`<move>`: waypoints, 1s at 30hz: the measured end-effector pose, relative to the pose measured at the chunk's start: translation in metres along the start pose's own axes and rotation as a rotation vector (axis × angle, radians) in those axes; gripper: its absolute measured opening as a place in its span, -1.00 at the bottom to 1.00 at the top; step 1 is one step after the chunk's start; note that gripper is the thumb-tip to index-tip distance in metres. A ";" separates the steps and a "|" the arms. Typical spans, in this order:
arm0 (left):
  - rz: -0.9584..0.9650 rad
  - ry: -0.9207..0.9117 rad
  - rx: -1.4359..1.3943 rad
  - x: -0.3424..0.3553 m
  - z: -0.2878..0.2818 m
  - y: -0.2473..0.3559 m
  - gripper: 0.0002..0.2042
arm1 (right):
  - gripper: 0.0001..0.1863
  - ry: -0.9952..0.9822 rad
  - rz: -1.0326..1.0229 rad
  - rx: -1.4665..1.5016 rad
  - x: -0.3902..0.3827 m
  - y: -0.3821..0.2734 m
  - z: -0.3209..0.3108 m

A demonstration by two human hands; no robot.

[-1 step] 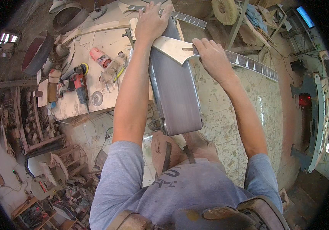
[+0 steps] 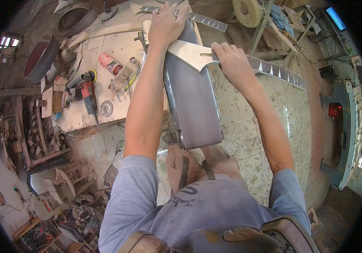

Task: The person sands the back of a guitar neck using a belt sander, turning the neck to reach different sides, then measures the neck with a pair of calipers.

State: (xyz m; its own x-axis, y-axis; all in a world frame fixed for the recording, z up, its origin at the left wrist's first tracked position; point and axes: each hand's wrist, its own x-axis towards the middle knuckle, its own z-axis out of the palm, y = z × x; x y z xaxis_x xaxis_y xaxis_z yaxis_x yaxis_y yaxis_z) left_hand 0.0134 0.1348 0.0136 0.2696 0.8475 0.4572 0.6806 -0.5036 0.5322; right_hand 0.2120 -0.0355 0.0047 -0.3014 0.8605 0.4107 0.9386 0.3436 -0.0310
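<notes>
A guitar neck (image 2: 277,72) with a dark inlaid fretboard lies slantwise over the belt sander (image 2: 193,107). Its pale, unpainted headstock (image 2: 191,55) rests over the grey belt. My right hand (image 2: 233,64) wraps round the neck close to the headstock, thumb side hidden. At the headstock's other end, my left hand (image 2: 169,26) lies flat with fingers stretched and spread; how much of the headstock is under its palm I cannot tell. Behind the left hand, a second guitar neck (image 2: 208,21) lies at the far end of the sander, partly covered by the fingers.
Left of the sander, a dusty workbench (image 2: 117,107) bears a red angle grinder (image 2: 89,97), another red power tool (image 2: 110,63) and a grey disc (image 2: 106,108). Sanding belts (image 2: 42,59) hang at the far left. A wooden rack (image 2: 269,25) stands at the far right.
</notes>
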 end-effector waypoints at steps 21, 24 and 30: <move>0.113 -0.185 0.344 -0.019 0.003 -0.001 0.05 | -0.64 -0.071 -0.059 0.123 0.010 0.014 -0.002; 0.079 -0.224 0.348 -0.023 -0.001 0.001 0.05 | -0.54 -0.112 -0.070 0.121 0.011 0.014 -0.005; 0.068 -0.170 0.390 -0.024 -0.002 -0.004 -0.01 | -0.61 -0.123 -0.072 0.108 0.012 0.009 -0.007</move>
State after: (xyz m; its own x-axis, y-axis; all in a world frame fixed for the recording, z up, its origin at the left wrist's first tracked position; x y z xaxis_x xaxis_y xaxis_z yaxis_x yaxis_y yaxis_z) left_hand 0.0026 0.1163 0.0016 0.4091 0.8463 0.3412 0.8551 -0.4861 0.1805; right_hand 0.2180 -0.0248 0.0157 -0.3919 0.8693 0.3012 0.8922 0.4390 -0.1059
